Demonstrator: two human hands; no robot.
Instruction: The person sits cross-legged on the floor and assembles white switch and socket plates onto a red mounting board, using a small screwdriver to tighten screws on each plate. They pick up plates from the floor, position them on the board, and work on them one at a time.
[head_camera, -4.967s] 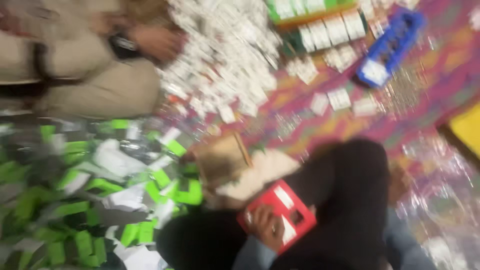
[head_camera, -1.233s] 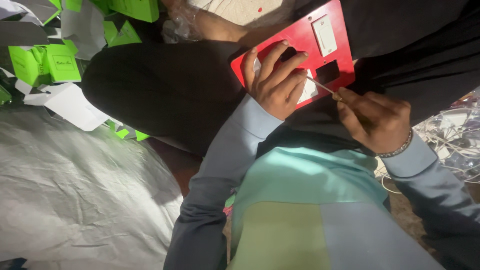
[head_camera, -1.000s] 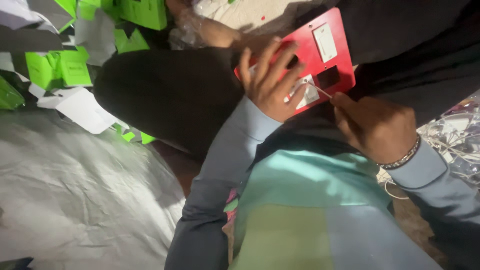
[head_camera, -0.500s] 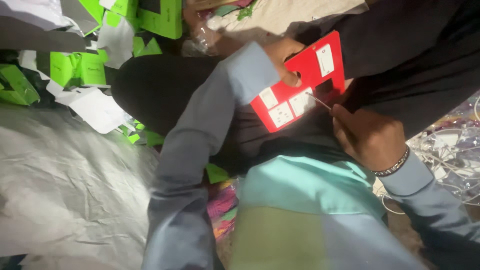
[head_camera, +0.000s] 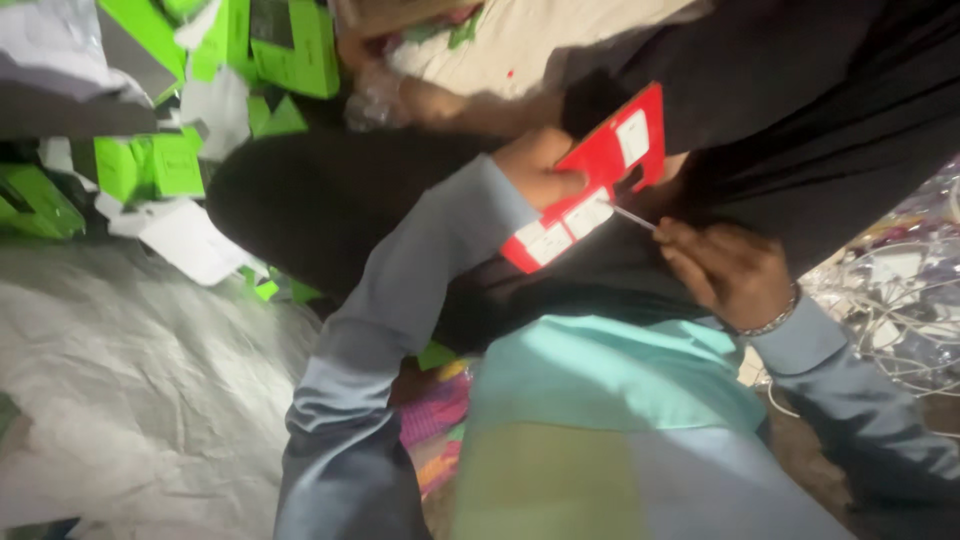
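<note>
My left hand (head_camera: 540, 168) grips the edge of a red flat card (head_camera: 592, 178) with white rectangular labels, holding it tilted over my black-clad lap. My right hand (head_camera: 728, 272), with a bracelet at the wrist, pinches a thin metal pin (head_camera: 632, 216) whose tip touches the card's lower right edge. Both arms wear grey-blue sleeves.
Green and white boxes (head_camera: 290, 45) lie piled at the upper left. A grey plastic sheet (head_camera: 130, 380) covers the floor at the left. Tangled white cables and clear wrapping (head_camera: 900, 300) lie at the right. A cream cloth (head_camera: 540, 40) is at the top.
My left hand shifted from lying flat on the card's face to gripping its left edge, and the card turned more upright. The right hand kept the pin at the card.
</note>
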